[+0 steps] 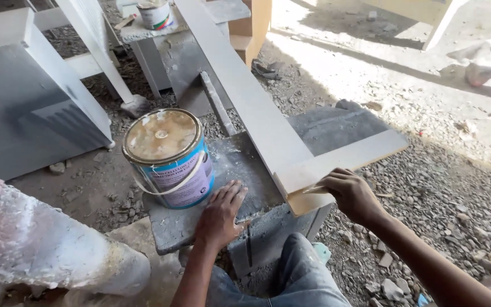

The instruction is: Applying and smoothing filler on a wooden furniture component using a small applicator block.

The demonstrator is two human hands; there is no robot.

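Note:
My left hand lies flat, fingers spread, on a grey concrete slab, just right of a paint can with a blue and white label and a stained lid. My right hand pinches the lower corner of an L-shaped white-painted wooden piece, where bare wood shows at the end. The long arm of that wooden piece runs away toward the upper left. My knee in grey trousers is below the slab.
A white-painted cabinet frame stands at the left. A second small paint can sits on a grey block at the top. A rough plastered mass fills the lower left. Gravel and loose stones cover the ground at right.

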